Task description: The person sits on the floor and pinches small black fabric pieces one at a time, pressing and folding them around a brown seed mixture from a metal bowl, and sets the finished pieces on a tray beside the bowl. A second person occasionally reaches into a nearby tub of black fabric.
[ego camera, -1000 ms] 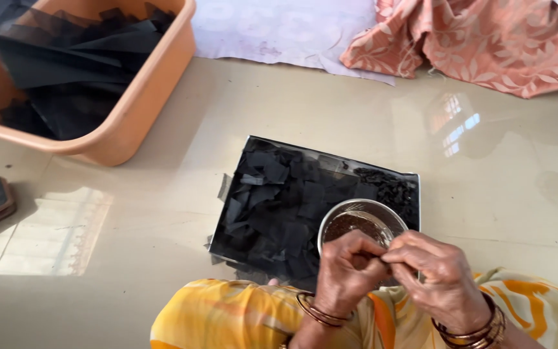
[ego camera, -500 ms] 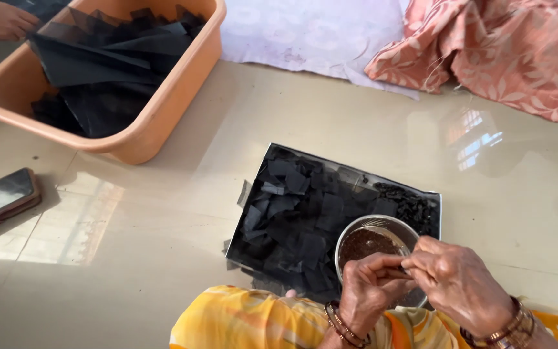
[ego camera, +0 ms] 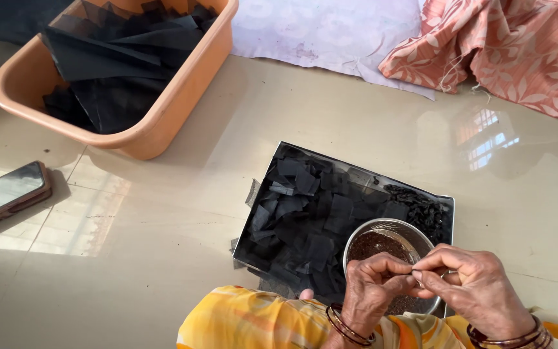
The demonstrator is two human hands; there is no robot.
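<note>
Both hands meet over the near rim of a small steel bowl (ego camera: 389, 249) w/ dark brown powder or fine grains inside. Left hand (ego camera: 372, 291) is curled narrow, thumb and fingertips (ego camera: 400, 266) pinched together on sth tiny; right hand (ego camera: 479, 287) likewise pinched, its fingertips touching the left's at approx the same spot. What they pinch is too small to tell, maybe a thread or a small dark bit. Bangles on both wrists. The bowl sits on the near right part of a black tray (ego camera: 444, 201) on the floor, the tray covered w/ small black fabric squares (ego camera: 311, 220) lying loose and overlapping; at its far right corner, a little heap of dark bead-like bits (ego camera: 421, 207). Person's knee in yellow-orange cloth (ego camera: 259, 323) is just beside the tray's near edge. Far left: orange plastic tub (ego camera: 175, 110) holding larger black fabric pieces (ego camera: 117, 71), well apart from the tray. Phone (ego camera: 8, 194) lies at left on the floor. Top: white cloth (ego camera: 330, 32) and a pink floral cloth (ego camera: 511, 45).
</note>
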